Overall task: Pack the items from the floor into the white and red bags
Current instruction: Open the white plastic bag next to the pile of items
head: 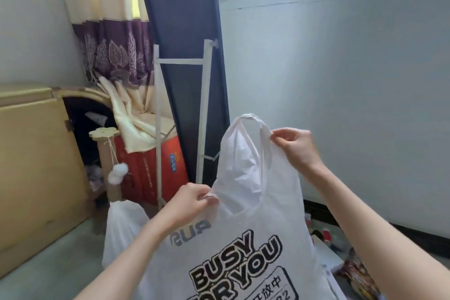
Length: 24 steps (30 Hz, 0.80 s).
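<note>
A white plastic bag (246, 238) printed "BUSY FOR YOU" in black is held up in front of me. My left hand (192, 200) pinches its rim at the left, below the handle loop. My right hand (295, 145) pinches the right side of the upper handle loop (248, 117), pulling the mouth apart. A second white bag (121, 224) stands on the floor behind my left forearm. Several small items (326, 236) lie on the floor at the lower right, partly hidden by the bag and my right arm. No red bag is in view.
A tan cardboard box (36, 153) stands at the left. Behind it are a red box (155, 165), a cardboard post with white pom-poms (117, 173), a white rack frame (180, 114) and curtains (114, 51). A pale wall (341, 92) runs along the right.
</note>
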Available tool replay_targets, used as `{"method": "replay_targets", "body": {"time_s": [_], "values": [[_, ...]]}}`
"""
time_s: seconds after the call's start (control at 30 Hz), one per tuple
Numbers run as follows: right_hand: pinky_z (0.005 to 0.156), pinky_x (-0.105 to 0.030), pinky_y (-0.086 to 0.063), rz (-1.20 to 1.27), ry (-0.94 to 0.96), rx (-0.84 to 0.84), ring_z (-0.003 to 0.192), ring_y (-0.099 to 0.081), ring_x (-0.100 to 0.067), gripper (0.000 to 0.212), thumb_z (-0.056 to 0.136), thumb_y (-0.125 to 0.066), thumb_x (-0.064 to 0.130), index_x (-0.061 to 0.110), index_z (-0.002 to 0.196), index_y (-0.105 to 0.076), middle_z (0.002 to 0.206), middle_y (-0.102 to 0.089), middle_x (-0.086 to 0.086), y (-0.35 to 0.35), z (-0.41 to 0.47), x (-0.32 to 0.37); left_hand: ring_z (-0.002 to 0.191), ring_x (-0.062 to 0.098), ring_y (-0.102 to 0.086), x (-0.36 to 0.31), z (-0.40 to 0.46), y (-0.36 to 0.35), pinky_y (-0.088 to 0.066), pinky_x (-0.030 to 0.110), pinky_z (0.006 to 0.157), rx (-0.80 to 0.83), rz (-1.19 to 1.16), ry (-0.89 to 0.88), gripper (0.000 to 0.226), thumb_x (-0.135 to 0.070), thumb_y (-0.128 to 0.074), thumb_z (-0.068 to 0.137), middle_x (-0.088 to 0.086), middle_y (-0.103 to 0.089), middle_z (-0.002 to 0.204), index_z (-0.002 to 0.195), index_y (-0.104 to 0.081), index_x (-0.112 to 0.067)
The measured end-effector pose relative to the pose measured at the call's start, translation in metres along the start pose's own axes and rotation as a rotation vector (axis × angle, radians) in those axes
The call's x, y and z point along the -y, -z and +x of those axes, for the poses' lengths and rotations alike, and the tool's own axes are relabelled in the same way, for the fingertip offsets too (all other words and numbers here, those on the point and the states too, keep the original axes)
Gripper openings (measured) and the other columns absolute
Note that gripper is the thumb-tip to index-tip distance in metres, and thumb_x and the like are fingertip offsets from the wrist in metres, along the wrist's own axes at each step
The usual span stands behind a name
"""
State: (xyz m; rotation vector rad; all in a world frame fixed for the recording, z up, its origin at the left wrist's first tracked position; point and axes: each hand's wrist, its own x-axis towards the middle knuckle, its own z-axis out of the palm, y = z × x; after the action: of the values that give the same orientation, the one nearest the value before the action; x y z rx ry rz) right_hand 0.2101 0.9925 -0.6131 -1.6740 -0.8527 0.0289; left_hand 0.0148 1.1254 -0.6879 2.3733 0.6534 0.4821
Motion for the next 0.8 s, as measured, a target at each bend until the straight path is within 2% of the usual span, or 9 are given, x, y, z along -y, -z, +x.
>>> {"method": "replay_targets", "body": {"time_s": [0.07,0.17,0.27,0.3,0.37,0.47,0.57,0.7,0.8], "values": [[0.080,-0.028,-0.043,-0.253,-0.077,-0.096,0.094,-0.063,-0.021,0.015,0.083,-0.061,0.018,0.019,0.091,-0.074,0.094,-0.070,-0.007,-0.005,0.003,-0.027,0.047,0.001,-0.036,-0.005,0.001,-0.013,-0.025,0.017,0.048,0.034,-0.041,-0.039,0.034,-0.024,-0.060,0.087,-0.013,-0.042,0.043,0.055,-0.055,-0.016],[0.084,-0.030,-0.040,-0.339,-0.211,-0.144,0.109,-0.056,-0.029,0.027,0.086,-0.056,0.020,0.013,0.110,-0.064,0.111,-0.063,-0.013,-0.015,-0.003,-0.061,0.056,-0.004,-0.053,-0.010,0.006,-0.025,-0.037,0.011,0.054,-0.011,-0.118,-0.031,0.022,-0.030,-0.064,0.084,-0.018,-0.060,0.055,0.063,-0.064,-0.027],[0.081,-0.028,-0.042,-0.146,-0.272,-0.208,0.098,-0.061,-0.031,0.014,0.088,-0.054,0.020,0.012,0.099,-0.056,0.095,-0.064,-0.008,-0.029,-0.013,-0.079,0.071,-0.003,-0.059,-0.009,0.014,-0.029,-0.041,0.011,0.062,-0.090,-0.154,0.046,0.012,-0.034,-0.066,0.082,-0.014,-0.067,0.073,0.074,-0.068,-0.025],[0.084,-0.034,-0.047,-0.061,-0.275,-0.210,0.093,-0.063,-0.032,0.010,0.088,-0.054,0.023,0.014,0.093,-0.053,0.088,-0.062,-0.003,-0.034,-0.017,-0.082,0.072,-0.001,-0.059,-0.006,0.016,-0.030,-0.042,0.014,0.064,-0.101,-0.186,0.074,0.014,-0.034,-0.066,0.083,-0.012,-0.068,0.074,0.074,-0.069,-0.024],[0.085,-0.044,-0.051,0.022,-0.254,-0.159,0.091,-0.062,-0.026,0.017,0.089,-0.056,0.033,0.016,0.092,-0.051,0.086,-0.058,0.003,-0.043,-0.027,-0.085,0.072,0.004,-0.061,-0.002,0.019,-0.029,-0.044,0.019,0.066,-0.112,-0.259,0.117,0.016,-0.033,-0.064,0.084,-0.008,-0.070,0.074,0.073,-0.070,-0.022],[0.091,-0.032,-0.043,-0.137,-0.287,0.012,0.106,-0.053,-0.020,0.050,0.082,-0.059,0.049,0.011,0.115,-0.052,0.113,-0.057,-0.004,-0.055,-0.038,-0.088,0.065,0.002,-0.060,0.001,0.020,-0.027,-0.045,0.019,0.064,-0.145,-0.311,0.120,0.020,-0.032,-0.064,0.084,-0.003,-0.071,0.071,0.071,-0.072,-0.019],[0.092,-0.032,-0.040,-0.288,-0.400,0.171,0.116,-0.050,-0.024,0.069,0.078,-0.061,0.053,0.004,0.124,-0.050,0.123,-0.054,-0.012,-0.070,-0.045,-0.095,0.062,-0.005,-0.060,0.001,0.015,-0.025,-0.043,0.009,0.060,-0.173,-0.365,0.108,0.019,-0.031,-0.063,0.085,-0.006,-0.072,0.070,0.074,-0.073,-0.019],[0.080,-0.035,-0.050,-0.431,-0.365,0.287,0.093,-0.063,-0.030,0.025,0.079,-0.056,0.020,0.000,0.087,-0.069,0.091,-0.071,-0.015,-0.090,-0.052,-0.103,0.076,0.005,-0.066,0.003,0.008,-0.022,-0.049,0.021,0.074,-0.120,-0.462,0.149,0.018,-0.032,-0.062,0.085,-0.006,-0.073,0.077,0.081,-0.074,-0.019],[0.083,-0.037,-0.052,-0.400,-0.348,0.316,0.092,-0.064,-0.026,0.022,0.080,-0.051,0.010,0.011,0.083,-0.073,0.091,-0.072,-0.011,-0.097,-0.049,-0.107,0.078,0.006,-0.065,0.011,0.006,-0.017,-0.047,0.019,0.073,-0.256,-0.455,0.206,0.015,-0.030,-0.060,0.087,-0.007,-0.072,0.078,0.081,-0.071,-0.021]]}}
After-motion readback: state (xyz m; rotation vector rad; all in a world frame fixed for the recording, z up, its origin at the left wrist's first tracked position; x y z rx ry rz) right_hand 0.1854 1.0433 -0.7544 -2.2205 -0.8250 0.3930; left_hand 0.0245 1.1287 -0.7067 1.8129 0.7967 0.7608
